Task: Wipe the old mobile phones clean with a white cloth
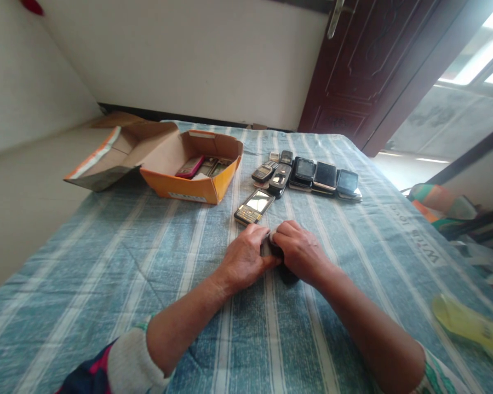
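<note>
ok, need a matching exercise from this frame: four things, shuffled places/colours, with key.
1. box
2. pink phone
3. door
4. phone with the big bright screen

A. dark red-brown
B. has a gold-coloured keypad
C. orange outside
D. lying inside the box

Pairs: 1-C, 2-D, 3-A, 4-B

And it's pale, plain walls [197,60] across the top of the frame, meeting in a corner at upper left, dark skirting [152,114] running along the foot of the far one! Over to upper right, a dark red door [359,65], carved panels, metal handle [335,19], all leaning in this view. Beyond it, the window [482,46] blazes white with daylight! Smooth, pale floor [41,180] at left, and blue, white-striped cloth [107,284] sweeping across the lower frame.
</note>
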A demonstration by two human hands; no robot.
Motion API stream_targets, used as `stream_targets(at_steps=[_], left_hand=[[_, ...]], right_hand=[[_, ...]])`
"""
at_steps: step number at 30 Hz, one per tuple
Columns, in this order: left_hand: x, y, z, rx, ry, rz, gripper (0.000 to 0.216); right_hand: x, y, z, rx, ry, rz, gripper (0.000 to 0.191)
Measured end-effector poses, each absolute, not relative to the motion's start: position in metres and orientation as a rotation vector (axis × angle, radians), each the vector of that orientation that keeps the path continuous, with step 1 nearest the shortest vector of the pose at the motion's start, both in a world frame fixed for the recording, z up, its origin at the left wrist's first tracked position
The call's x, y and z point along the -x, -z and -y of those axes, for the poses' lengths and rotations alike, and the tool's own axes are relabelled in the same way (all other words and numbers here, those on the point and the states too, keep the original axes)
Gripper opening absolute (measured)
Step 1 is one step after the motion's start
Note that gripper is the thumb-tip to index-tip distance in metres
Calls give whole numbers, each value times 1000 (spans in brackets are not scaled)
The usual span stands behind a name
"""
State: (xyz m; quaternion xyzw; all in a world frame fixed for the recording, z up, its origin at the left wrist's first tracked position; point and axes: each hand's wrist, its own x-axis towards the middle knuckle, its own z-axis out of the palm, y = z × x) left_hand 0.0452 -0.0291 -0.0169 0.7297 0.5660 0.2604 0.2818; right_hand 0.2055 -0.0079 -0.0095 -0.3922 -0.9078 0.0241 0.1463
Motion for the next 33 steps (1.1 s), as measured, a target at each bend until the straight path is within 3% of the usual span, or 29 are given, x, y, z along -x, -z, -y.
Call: stream_targets(at_steps=[8,16,24,33], left_hand=[[-44,17,29,-1954,-686,-1498,35],[-45,17,29,-2015,-716,-1479,24],[-44,15,28,-2001,-669,-1474,34],[-43,16,29,-2043,-673,-1430,34]], right_hand=[[-218,9,6,1450,5,2497,20],[-202,11,21,1112,12,2570,23],[-217,10,13,1318,63,2496,18],[-206,7,21,1166,-5,2587,19]])
